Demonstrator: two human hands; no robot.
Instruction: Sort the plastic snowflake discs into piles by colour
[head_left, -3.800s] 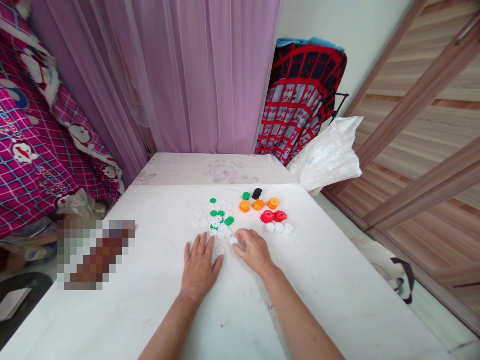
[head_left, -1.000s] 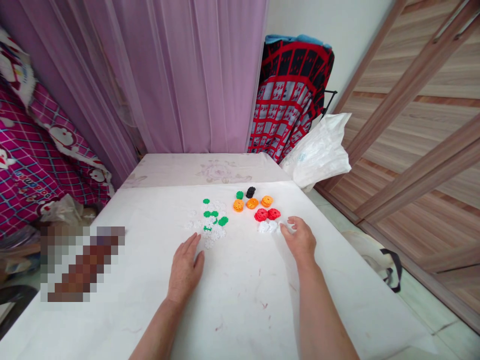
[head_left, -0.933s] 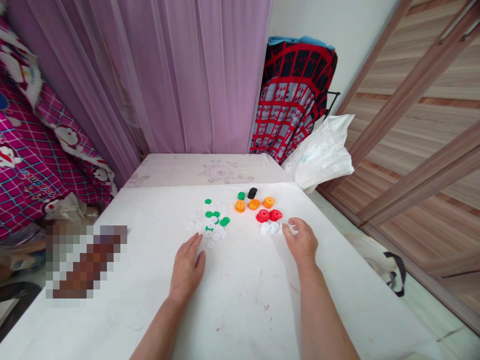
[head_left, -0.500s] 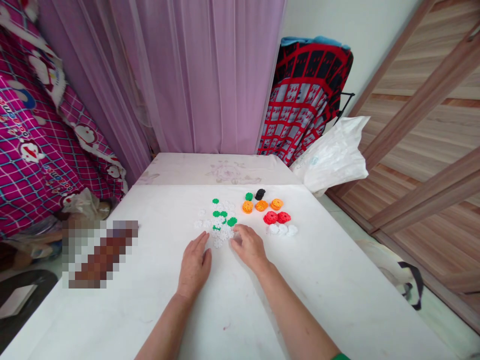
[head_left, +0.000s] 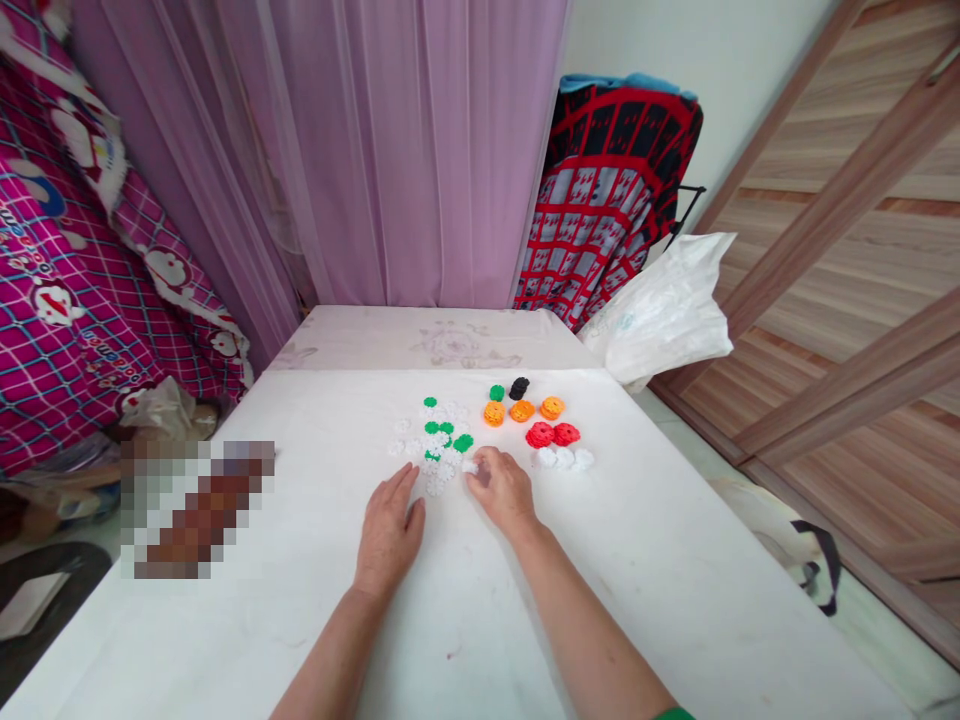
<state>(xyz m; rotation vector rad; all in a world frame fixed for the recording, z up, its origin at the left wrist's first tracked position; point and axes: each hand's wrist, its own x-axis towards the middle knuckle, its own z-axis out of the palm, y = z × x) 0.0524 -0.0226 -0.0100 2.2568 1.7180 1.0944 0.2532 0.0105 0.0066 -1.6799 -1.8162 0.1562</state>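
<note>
Between my hands lies a loose pile of white snowflake discs [head_left: 437,482] mixed with green snowflake discs [head_left: 463,443]. My right hand [head_left: 507,490] pinches a white snowflake disc [head_left: 470,466] at the right edge of the pile. Flat on the table, my left hand [head_left: 390,520] rests just left of the pile, fingers stretched out and holding nothing. To the right are sorted stacks: white discs [head_left: 564,458], red discs [head_left: 540,434], orange discs [head_left: 522,411], a green stack [head_left: 497,393] and black discs [head_left: 520,388].
The white table [head_left: 465,620] spreads around my arms, with a floral cloth [head_left: 450,338] at its far end. A white plastic bag [head_left: 660,310] stands beyond the right edge. A purple curtain [head_left: 390,150] hangs behind, and a wooden wardrobe [head_left: 840,300] stands at the right.
My right hand has closed its fingertips on a white disc and drawn it slightly right, out of the pile. My left hand has stayed in place.
</note>
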